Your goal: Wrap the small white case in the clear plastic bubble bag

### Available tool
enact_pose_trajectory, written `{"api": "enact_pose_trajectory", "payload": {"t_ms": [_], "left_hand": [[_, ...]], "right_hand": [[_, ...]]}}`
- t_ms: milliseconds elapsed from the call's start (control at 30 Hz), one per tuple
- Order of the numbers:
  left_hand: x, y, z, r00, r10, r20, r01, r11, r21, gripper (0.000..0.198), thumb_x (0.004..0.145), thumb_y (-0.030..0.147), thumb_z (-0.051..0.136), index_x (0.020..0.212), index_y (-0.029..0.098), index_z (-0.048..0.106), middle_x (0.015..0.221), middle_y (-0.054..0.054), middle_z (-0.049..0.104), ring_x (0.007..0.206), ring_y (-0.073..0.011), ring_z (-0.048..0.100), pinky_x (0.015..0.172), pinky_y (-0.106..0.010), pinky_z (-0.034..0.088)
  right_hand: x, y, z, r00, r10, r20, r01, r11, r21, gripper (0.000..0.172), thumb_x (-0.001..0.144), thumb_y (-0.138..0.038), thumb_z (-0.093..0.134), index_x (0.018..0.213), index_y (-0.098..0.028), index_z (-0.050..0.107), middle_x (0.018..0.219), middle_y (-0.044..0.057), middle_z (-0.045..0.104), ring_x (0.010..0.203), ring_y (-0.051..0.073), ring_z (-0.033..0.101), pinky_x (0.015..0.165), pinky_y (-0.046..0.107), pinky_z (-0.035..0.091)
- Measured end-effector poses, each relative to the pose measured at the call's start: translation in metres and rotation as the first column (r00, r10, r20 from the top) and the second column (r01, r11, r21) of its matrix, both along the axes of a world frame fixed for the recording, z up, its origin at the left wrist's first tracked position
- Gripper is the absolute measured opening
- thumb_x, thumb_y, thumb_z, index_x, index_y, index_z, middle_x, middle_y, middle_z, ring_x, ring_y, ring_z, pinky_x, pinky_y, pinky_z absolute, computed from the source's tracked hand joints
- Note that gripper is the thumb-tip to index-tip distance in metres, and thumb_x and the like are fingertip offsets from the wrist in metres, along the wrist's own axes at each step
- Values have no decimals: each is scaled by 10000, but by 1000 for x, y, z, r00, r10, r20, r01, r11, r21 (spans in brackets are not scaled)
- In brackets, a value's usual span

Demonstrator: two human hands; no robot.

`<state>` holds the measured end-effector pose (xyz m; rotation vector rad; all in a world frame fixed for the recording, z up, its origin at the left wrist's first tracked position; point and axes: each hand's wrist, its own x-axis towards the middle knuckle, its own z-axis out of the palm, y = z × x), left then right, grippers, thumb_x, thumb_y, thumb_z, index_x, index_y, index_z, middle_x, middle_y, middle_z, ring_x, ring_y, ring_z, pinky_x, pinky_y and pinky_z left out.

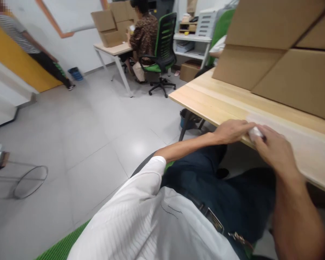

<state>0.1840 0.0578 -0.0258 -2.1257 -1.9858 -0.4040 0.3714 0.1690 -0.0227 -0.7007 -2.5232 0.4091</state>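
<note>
At the near edge of the wooden table [203, 97], my two hands meet around a small white object [255, 133], whose kind I cannot make out. My left hand [231, 130] reaches in from the left, its fingertips closed against the object's far side. Curled around its right side is my right hand [277, 146], with something dark showing beside the thumb. Under and beyond my hands, a pale translucent sheet [303, 139] lies along the table. Motion smears some of the fingers.
Stacked cardboard boxes [262, 68] stand at the table's back. Below it is a dark bin [186, 121]. A person [144, 36] sits at another desk by a green chair [165, 47]; another person [24, 39] stands far left. A wire ring stand [29, 182] is at lower left.
</note>
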Motion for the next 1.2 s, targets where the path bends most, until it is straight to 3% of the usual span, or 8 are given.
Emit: {"api": "enact_pose_trajectory", "payload": {"t_ms": [100, 167, 300, 533, 767, 900, 1067, 1200], "left_hand": [[-5, 2, -1, 992, 26, 125, -27, 1000, 8, 457, 1186, 82, 505, 1527, 167, 798, 1401, -195, 861, 1331, -339, 815, 1123, -466, 634], [-11, 6, -4, 978, 19, 207, -31, 998, 57, 381, 1194, 115, 507, 1424, 167, 805, 1370, -200, 857, 1310, -345, 808, 1135, -468, 628], [-23, 11, -11, 952, 1, 305, -46, 989, 141, 339, 1257, 233, 450, 1332, 250, 780, 1312, -149, 854, 1289, -316, 798, 1163, -444, 619], [-27, 13, -8, 935, -17, 354, -51, 982, 182, 349, 1314, 378, 416, 1299, 280, 751, 1286, -128, 853, 1239, -288, 819, 1148, -427, 646], [-20, 19, -2, 930, -2, 367, -69, 981, 181, 272, 1294, 319, 462, 1246, 282, 727, 1228, -115, 847, 1161, -269, 826, 1114, -417, 663], [-13, 23, -3, 928, -39, 371, -40, 978, 205, 255, 1302, 300, 459, 1240, 270, 705, 1232, -113, 838, 1163, -255, 821, 1129, -413, 667], [-6, 30, -7, 924, -67, 377, -11, 979, 203, 226, 1285, 281, 473, 1223, 259, 689, 1237, -122, 830, 1170, -267, 831, 1130, -417, 674], [0, 33, -8, 915, -39, 401, -36, 984, 177, 285, 1292, 306, 449, 1412, 253, 703, 1377, -143, 873, 1234, -280, 857, 1132, -417, 680]], "right_hand": [[-2, -14, 15, 999, 2, 36, -2, 1000, -1, 697, 1104, -458, 470, 1659, -176, 784, 1732, 290, 753, 1660, 489, 705, 1398, 707, 555], [-4, -17, 19, 1000, -7, 29, 7, 1000, -2, 667, 1095, -441, 508, 1642, -181, 785, 1697, 254, 789, 1615, 482, 732, 1378, 736, 562], [-6, -14, 17, 1000, -17, 6, 17, 1000, -13, 676, 1125, -407, 516, 1721, -189, 749, 1761, 218, 751, 1704, 463, 648, 1399, 747, 522], [-8, -13, 5, 997, -64, -48, 62, 998, -32, 638, 1198, -484, 530, 1730, -202, 741, 1693, 210, 766, 1569, 490, 666, 1363, 730, 515], [-10, -19, 7, 991, -127, -47, 125, 991, -37, 582, 1242, -571, 498, 1600, -216, 788, 1577, 235, 762, 1466, 491, 656, 1242, 658, 584], [-12, -22, 9, 990, -139, -26, 139, 990, -23, 554, 1256, -513, 473, 1614, -193, 749, 1594, 240, 764, 1493, 488, 652, 1278, 645, 561], [-13, -29, 17, 980, -198, 17, 199, 979, -43, 487, 1184, -320, 476, 1567, -150, 723, 1592, 274, 789, 1510, 508, 683, 1267, 655, 561], [-12, -33, 23, 962, -264, 68, 269, 959, -85, 520, 1147, -303, 491, 1608, -140, 670, 1566, 305, 805, 1471, 536, 718, 1197, 670, 598]]}}
